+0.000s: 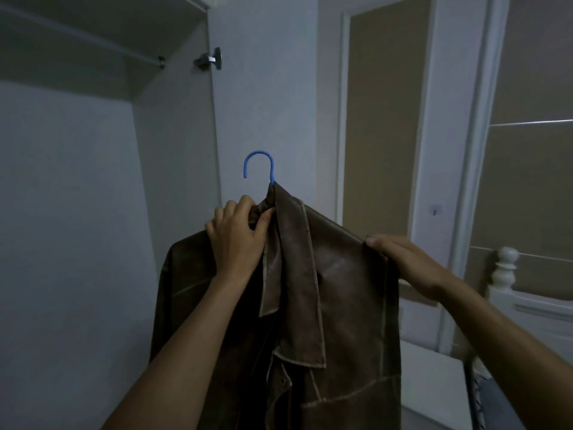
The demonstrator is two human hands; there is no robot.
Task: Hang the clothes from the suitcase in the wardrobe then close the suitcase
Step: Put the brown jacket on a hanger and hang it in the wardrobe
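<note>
A brown leather-look jacket [325, 290] hangs on a blue hanger [259, 166], whose hook sticks up above the collar. My left hand [238, 234] grips the jacket's collar just below the hook. My right hand [406, 262] holds the jacket's right shoulder, fingers curled over its edge. The open wardrobe [77, 212] is at the left, and its hanging rail [93, 45] runs high above the hook. The suitcase is out of view.
The open wardrobe door [263, 88] with a metal hinge [209, 58] stands right behind the hanger. A beige room door [381, 135] is at the right. A white bedpost [504, 268] and a bed frame sit at the lower right.
</note>
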